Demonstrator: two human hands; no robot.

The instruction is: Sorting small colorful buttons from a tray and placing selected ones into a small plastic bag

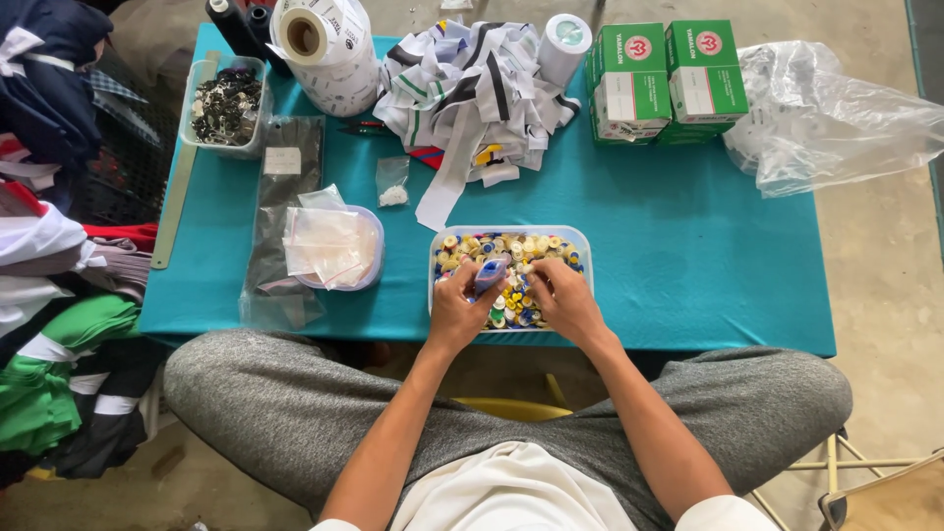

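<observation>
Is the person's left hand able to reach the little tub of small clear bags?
Probably yes. The left hand is over the tray of buttons, and the tub of clear bags sits just to its left on the teal table with nothing between them.

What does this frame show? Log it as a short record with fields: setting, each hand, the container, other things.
setting: seated person at a teal table
left hand: holds a small clear bag over the tray
right hand: fingers in the buttons
tray: clear, filled with mixed coloured buttons
left of tray: tub of small clear bags
far side: fabric strips, label roll, green boxes, plastic sheet
far left corner: tub of dark small parts
</observation>
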